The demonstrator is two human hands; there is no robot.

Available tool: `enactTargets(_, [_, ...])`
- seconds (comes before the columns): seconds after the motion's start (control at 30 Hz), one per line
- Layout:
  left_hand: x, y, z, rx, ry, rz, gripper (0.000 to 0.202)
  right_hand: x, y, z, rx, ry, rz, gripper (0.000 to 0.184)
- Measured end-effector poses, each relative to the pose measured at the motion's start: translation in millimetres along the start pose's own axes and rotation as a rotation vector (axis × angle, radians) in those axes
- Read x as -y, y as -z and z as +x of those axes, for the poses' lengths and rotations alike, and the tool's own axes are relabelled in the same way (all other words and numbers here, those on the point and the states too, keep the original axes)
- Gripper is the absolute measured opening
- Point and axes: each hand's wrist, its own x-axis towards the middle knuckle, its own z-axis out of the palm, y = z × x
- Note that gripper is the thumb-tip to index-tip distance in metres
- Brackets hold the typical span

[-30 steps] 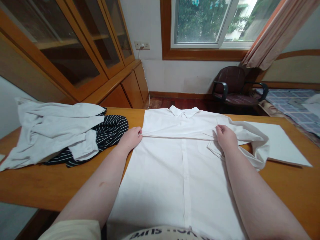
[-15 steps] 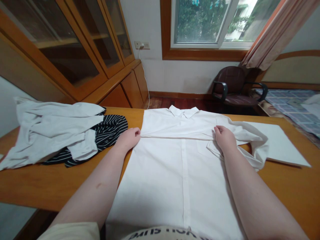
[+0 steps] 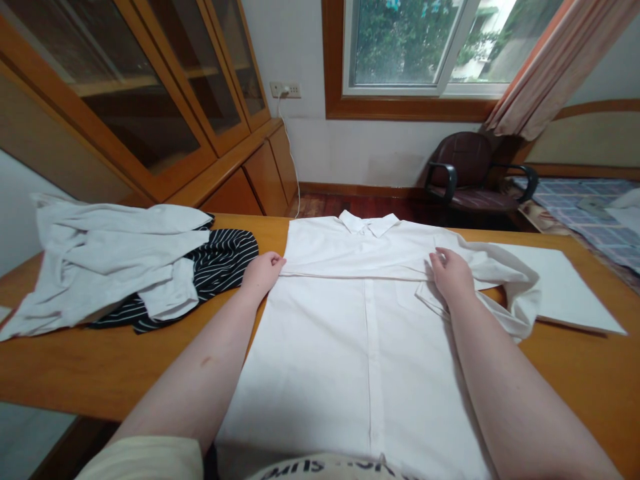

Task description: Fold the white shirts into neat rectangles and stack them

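A white button-up shirt (image 3: 320,360) lies front up on the table, its collar at the far side. One sleeve (image 3: 350,268) is laid straight across the chest, from the left edge toward the right. My left hand (image 3: 264,272) is closed on the shirt's left edge, at that sleeve's fold. Over on the right, my right hand (image 3: 450,272) grips the sleeve lightly toward its cuff end, fingertips slightly parted. The cuff shows just below this hand. The other sleeve (image 3: 523,287) curves loosely out to the right.
To the left lie a crumpled white garment (image 3: 115,257) and a black striped garment (image 3: 225,260). A folded white item (image 3: 575,287) rests on the right of the wooden table (image 3: 575,380). Beyond stand a glass-door cabinet (image 3: 235,160), an armchair (image 3: 465,167) and a bed (image 3: 575,200).
My right fingertips have parted slightly and risen a little. The left fingers have shifted slightly at the shirt's edge. The shirt keeps its layout, with the view shifted marginally.
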Motion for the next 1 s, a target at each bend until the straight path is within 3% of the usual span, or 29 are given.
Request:
enactTargets(0.4, [5.7,-0.2,2.0,-0.036,0.091,0.070,0.019,-5.9,1.3,3.0,0.054,-0.102,-0.176,0.047])
enactTargets(0.57, [-3.5,5.5,4.6,-0.033,0.134,0.068,0.033,-2.2,3.3,1.7,0.040,-0.162,-0.232,0.049])
enactTargets(0.63, [-20.5,3.9,3.2,-0.109,0.038,0.067,0.036,-1.5,3.6,1.4,0.043,-0.168,-0.229,0.051])
enactTargets(0.7, [-44.6,-3.2,0.6,-0.193,-0.168,0.060,0.038,-1.2,3.4,1.6,0.046,-0.161,-0.232,0.052])
enactTargets(0.8, [-81.9,-22.6,-1.6,-0.062,-0.392,0.064,0.044,-1.7,2.6,2.1,0.057,-0.153,-0.244,0.052])
enactTargets(0.9, [-101.2,-42.5,3.3,0.105,-0.352,0.106,0.053,-3.2,2.1,2.5,0.068,-0.136,-0.250,0.051])
enactTargets(1.0, [-94.0,-50.8,15.4,0.147,-0.309,0.162,0.063,-5.9,1.6,2.4,0.077,-0.111,-0.240,0.050])
